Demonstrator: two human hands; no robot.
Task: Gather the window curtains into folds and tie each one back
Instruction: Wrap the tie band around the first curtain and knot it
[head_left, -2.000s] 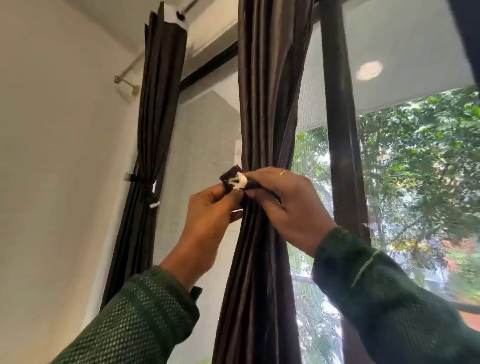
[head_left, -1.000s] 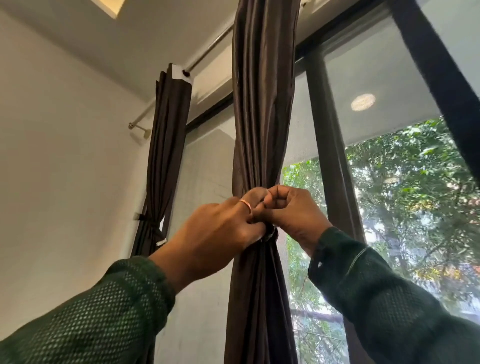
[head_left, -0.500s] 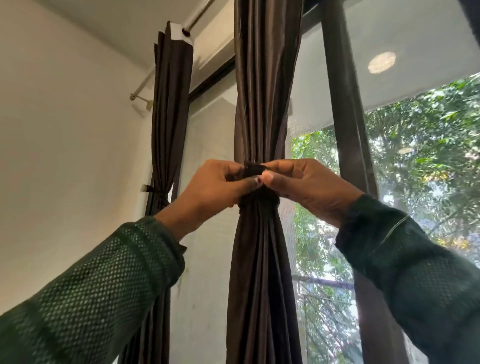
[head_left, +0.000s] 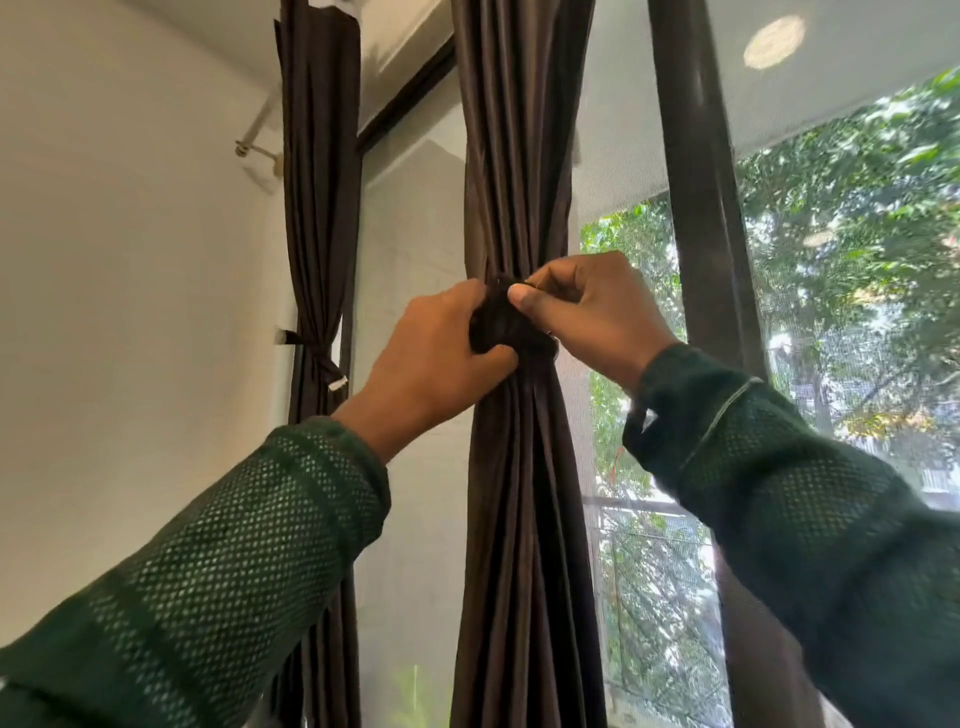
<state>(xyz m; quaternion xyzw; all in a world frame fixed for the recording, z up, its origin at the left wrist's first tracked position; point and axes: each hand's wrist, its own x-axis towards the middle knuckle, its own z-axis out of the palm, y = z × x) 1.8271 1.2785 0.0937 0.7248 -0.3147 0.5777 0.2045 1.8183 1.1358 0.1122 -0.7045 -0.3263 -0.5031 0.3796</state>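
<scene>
Both hands at the window, left hand (head_left: 441, 353) and right hand (head_left: 592, 312) fingers pinching the tie-back (head_left: 501, 325) round the gathered brown curtain (head_left: 519, 156), white wall (head_left: 130, 260) left, tied second curtain (head_left: 319, 208) beside it, leafy trees (head_left: 857, 234) through glass

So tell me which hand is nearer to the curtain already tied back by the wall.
Left. The left hand grips the middle curtain's tie on the side facing the tied curtain; the right hand pinches it from the far, window side.
</scene>
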